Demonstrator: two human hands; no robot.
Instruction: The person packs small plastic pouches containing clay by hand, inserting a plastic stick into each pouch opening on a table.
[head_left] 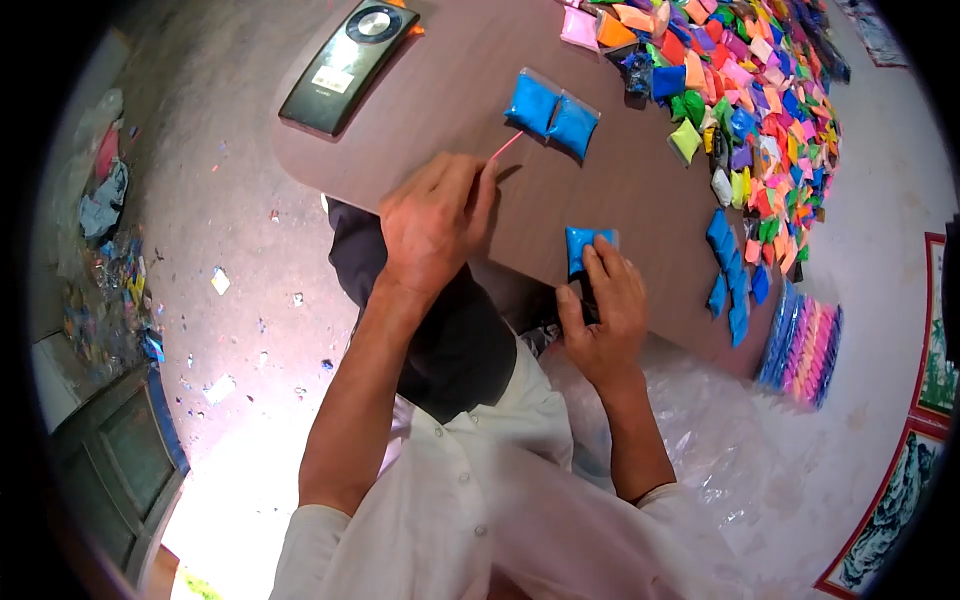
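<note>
A thin pink stick (509, 145) is pinched between the thumb and fingers of my left hand (432, 215), over the table's near edge. Its far tip reaches the lower side of two blue packets (534, 102), which lie joined side by side in clear film. To the right, my right hand (606, 315) has its fingertips on another blue packet (579, 243) near the table edge, with the thumb at its near side. My fingers cover part of that packet.
A phone (345, 70) lies at the table's far left. A large heap of colourful small packets (760, 130) covers the right side. Joined blue packets (735, 275) lie nearer, beside a striped bundle (802, 345). Clear plastic sheeting (700, 430) hangs below the brown table (440, 110).
</note>
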